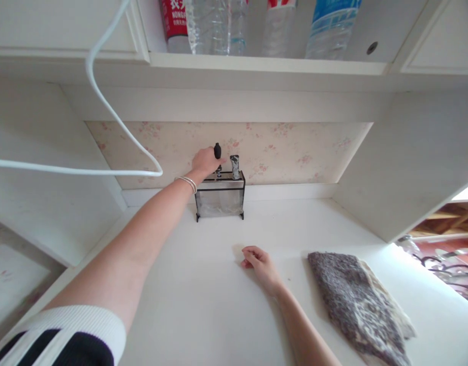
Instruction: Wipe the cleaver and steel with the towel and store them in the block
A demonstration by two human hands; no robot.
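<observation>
My left hand (205, 161) reaches to the back of the white counter and is closed around a black handle (217, 150) that sticks up from a clear knife block (220, 198). A second, silvery handle (235, 166) stands in the block just to the right. A bracelet sits on my left wrist. My right hand (259, 266) rests on the counter in front of the block with its fingers curled under, and nothing shows in it. To its right lies a large flat fillet of fish (355, 302), dark speckled skin upward.
A white cable (104, 101) hangs across the upper left. Several plastic bottles (226, 25) stand on the shelf above. White cabinet walls close in both sides. Floral wallpaper (287, 147) backs the counter (203, 305). Its right edge drops off.
</observation>
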